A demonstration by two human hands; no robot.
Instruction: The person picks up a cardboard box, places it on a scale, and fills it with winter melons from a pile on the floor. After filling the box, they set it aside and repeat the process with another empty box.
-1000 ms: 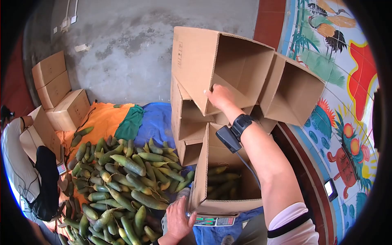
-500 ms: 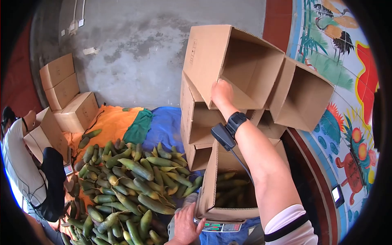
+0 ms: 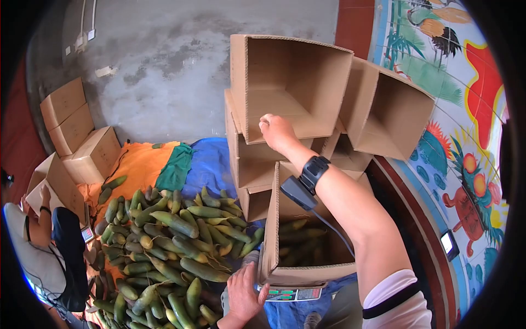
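Empty carton [image 3: 296, 71]: where does it lie? (Reader)

On its side, mouth towards the camera, topmost on a stack of open cartons [image 3: 249, 164] against the grey wall; a second open carton [image 3: 389, 109] leans just beside it, towards the painted tiles. (Legend)

And the hands? (Reader)

They are well apart. The right hand [image 3: 276, 131] is raised and clamped on the lower front lip of the empty carton, fingers [image 3: 266, 122] hooked over the edge. The left hand [image 3: 241, 296] is low, fingers spread, resting against the near corner of the filled box [image 3: 271, 236], gripping nothing. (Legend)

What surrounds them? (Reader)

The filled box holds cucumbers and stands on a scale [image 3: 289, 294]. A loose heap of cucumbers [image 3: 170, 236] lies left of it, with another person [image 3: 38, 257] at the far left. (Legend)
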